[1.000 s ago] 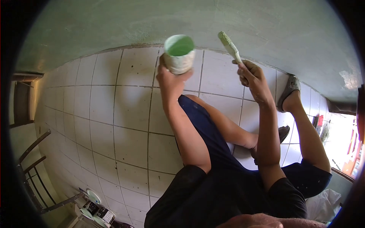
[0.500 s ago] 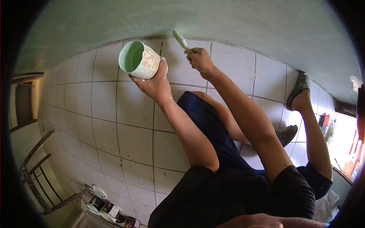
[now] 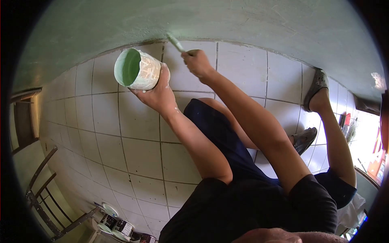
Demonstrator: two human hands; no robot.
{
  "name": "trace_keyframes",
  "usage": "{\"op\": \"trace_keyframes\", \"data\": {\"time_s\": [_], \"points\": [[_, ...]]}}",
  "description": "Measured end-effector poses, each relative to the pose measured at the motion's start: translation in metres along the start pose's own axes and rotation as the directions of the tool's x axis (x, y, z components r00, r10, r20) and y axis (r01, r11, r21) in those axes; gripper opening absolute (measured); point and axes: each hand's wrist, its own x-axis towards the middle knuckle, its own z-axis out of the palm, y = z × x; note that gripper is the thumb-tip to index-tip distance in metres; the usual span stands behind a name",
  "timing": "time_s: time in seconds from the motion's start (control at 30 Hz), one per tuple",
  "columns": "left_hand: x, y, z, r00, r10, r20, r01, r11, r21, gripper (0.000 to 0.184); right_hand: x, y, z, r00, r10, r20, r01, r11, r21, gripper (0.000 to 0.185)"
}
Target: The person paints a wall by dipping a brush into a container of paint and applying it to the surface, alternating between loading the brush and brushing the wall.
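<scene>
My left hand (image 3: 156, 95) is wrapped round the underside of a paint-streaked tub (image 3: 149, 72), which is tilted so that its green-coated inside faces the left. Dabs of pale paint mark the hand and wrist. In my right hand (image 3: 198, 65) is a paintbrush (image 3: 175, 43) gripped by its handle, the bristles covered in light green paint. The brush tip is at the foot of the green wall (image 3: 243, 20), close to where it meets the floor; whether it touches the wall I cannot tell. The tub is to the left of the brush, apart from it.
White floor tiles (image 3: 142, 156) spread below the wall. A dark chair (image 3: 50, 198) is at the lower left, beside several paint cans (image 3: 123, 227). My shod foot (image 3: 318, 87) rests near the wall on the right, the other shoe (image 3: 304, 139) below it. A doorway (image 3: 26, 117) is far left.
Both hands have moved left, the tub also slightly down. The brush has shifted left along the base of the wall. The grip of each hand is the same.
</scene>
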Motion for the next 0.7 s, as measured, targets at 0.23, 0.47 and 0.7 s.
{"op": "trace_keyframes", "data": {"time_s": [0.23, 0.47, 0.7], "points": [[-0.001, -0.001, -0.003, 1.000, -0.021, -0.020, 0.023, 0.995, 0.099, 0.086, 0.009, 0.015, -0.044, 0.998, 0.023, -0.053, -0.012, 0.980, 0.200, 0.023], [-0.001, 0.006, 0.001, 1.000, -0.009, -0.010, 0.009, 1.000, 0.026, 0.080, -0.063, 0.039, -0.108, 0.920, 0.068, -0.386, 0.053, 0.954, 0.295, 0.028], [-0.005, 0.010, 0.007, 1.000, -0.014, 0.022, 0.015, 0.999, -0.047, 0.081, -0.014, 0.010, -0.016, 0.996, -0.076, -0.052, 0.076, 0.997, 0.015, 0.033]]}}
